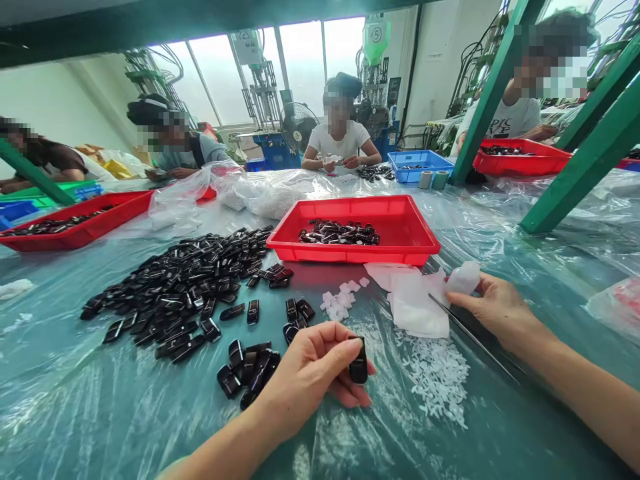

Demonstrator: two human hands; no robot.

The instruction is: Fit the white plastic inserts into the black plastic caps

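Note:
Between the thumb and fingers of my left hand [320,363] is a small glossy black plastic piece [358,361], held upright above the plastic-covered table. My right hand [500,310] pinches a crumpled white cloth or tissue [464,277]. Flat white sheets of similar material [420,303] lie just to its left. A pair of metal tweezers [475,341] runs slantwise beside and below my right hand; whether the fingers touch it I cannot tell. Several loose black pieces [250,367] lie left of my left hand. Small white scraps [437,380] are scattered between my hands.
Ahead stands a red tray [350,253] partly filled with black pieces. A large heap of black pieces [185,293] spreads to its left, and a small white pile [339,303] sits before it. Green posts [580,153] rise at right. Several people work across the table.

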